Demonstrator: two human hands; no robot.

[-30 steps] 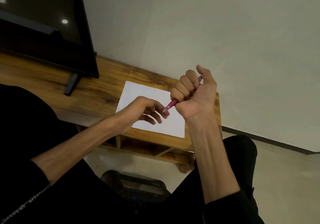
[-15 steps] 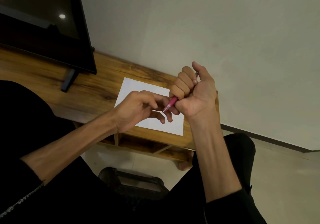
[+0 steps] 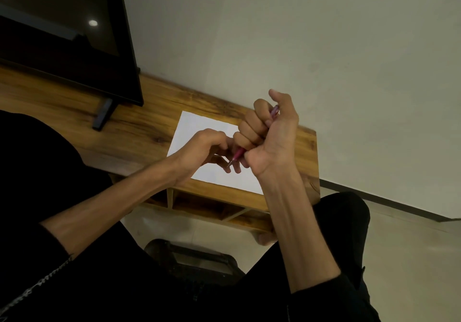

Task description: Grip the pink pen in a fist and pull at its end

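My right hand [image 3: 272, 134] grips a pink pen [image 3: 239, 154] in its fist, thumb raised beside the pen's top end. The pen's tip points down and left. My left hand [image 3: 207, 150] is at the tip, its fingers curled around the tip end; whether they pinch it I cannot tell. Both hands hover above a white sheet of paper [image 3: 199, 127] lying on a wooden table [image 3: 139, 127].
A black TV [image 3: 64, 37] on a stand [image 3: 103, 113] sits at the table's left. A pale wall rises behind. Below the table edge are shelf compartments [image 3: 212, 209], a dark stool [image 3: 199, 259], my black-clad knees and a tiled floor.
My left hand has moved right up to the pen's tip and closed its fingers near it. The right hand keeps the same grip on the pen.
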